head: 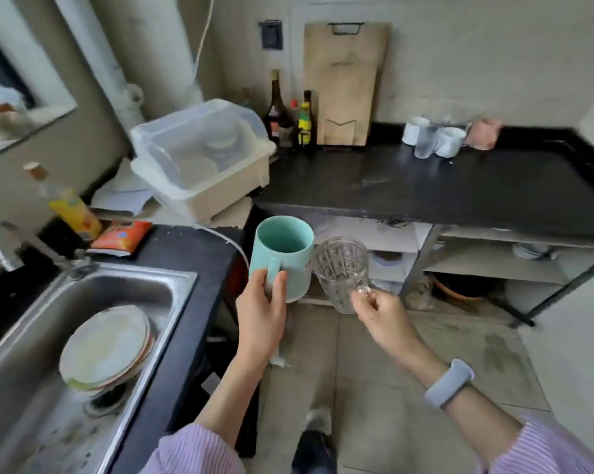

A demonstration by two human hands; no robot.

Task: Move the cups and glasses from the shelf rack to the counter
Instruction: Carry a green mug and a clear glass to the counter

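My left hand (261, 309) grips a teal mug (282, 254) by its handle, upright, in mid-air below the black counter (425, 186). Beside it, touching or nearly so, my right hand (377, 311) holds a clear patterned glass mug (341, 271) by its handle. At the counter's back stand two white cups (413, 130) (451, 142), a clear glass (424, 142) and a pink cup (483, 133). The shelf rack (494, 265) sits under the counter, with a pale dish (531, 249) on one shelf.
A steel sink (32, 388) with stacked plates (106, 347) is at lower left, its tap (1, 241) beside a yellow bottle (66, 203). A plastic dish box (200, 155), dark bottles (278, 111) and a wooden cutting board (345, 83) line the back wall.
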